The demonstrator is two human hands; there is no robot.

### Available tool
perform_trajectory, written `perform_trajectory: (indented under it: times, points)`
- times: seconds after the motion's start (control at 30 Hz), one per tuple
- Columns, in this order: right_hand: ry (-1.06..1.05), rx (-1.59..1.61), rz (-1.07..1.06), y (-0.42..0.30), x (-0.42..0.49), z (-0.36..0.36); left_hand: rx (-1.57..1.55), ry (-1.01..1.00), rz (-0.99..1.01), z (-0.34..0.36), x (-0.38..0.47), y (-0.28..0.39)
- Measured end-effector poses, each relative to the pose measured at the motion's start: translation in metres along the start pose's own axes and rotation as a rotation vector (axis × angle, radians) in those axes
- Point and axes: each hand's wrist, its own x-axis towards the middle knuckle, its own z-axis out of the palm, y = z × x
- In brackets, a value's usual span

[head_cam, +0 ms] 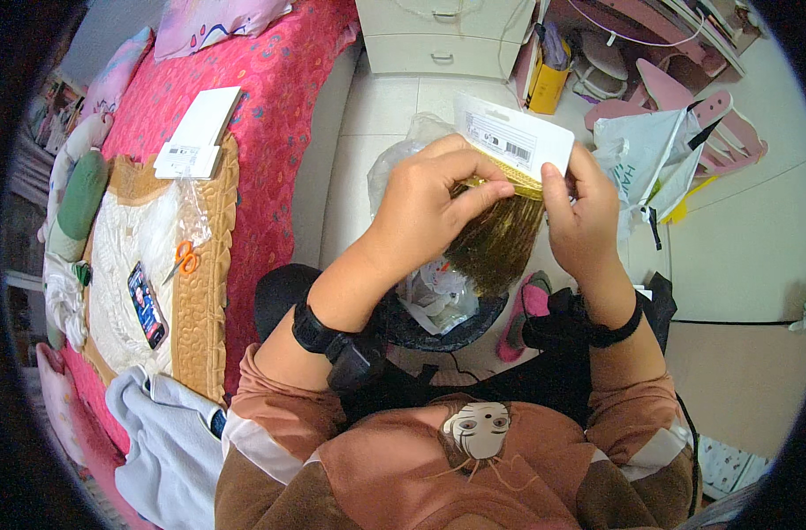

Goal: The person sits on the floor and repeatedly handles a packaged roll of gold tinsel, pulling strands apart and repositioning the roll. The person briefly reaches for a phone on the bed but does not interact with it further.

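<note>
Both hands hold a white cardboard header card with a barcode and printing, joined to a gold braided edge with dark golden tinsel-like fringe hanging below it. My left hand pinches the gold edge between thumb and finger at the card's lower side. My right hand grips the card's right end, thumb in front and fingers behind. Below the fringe stands a dark bin lined with a bag, with clear plastic wrappers in it.
On the bed at left lie orange-handled scissors, a lit phone, more white cards with clear plastic and a grey fleece cloth. A white drawer unit stands ahead; a plastic bag sits right by a pink chair.
</note>
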Motion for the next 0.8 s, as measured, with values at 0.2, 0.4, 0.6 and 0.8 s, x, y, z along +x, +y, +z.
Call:
perform_trajectory:
  times: [0.2,0.4,0.6,0.8]
  points:
    - [0.047,0.185,0.089,0.01,0.004,-0.011,-0.049,-0.033,-0.16,-0.016,0.003,-0.007]
    - [-0.011,0.371,0.17,0.014,0.006,-0.027,-0.086,-0.033,-0.255,-0.027,0.003,-0.015]
    - [-0.023,0.576,0.201,0.017,0.007,-0.035,-0.16,0.003,-0.31,-0.032,0.002,-0.022]
    - [-0.037,0.65,0.275,0.024,0.009,-0.04,-0.273,0.015,-0.358,-0.034,-0.001,-0.028]
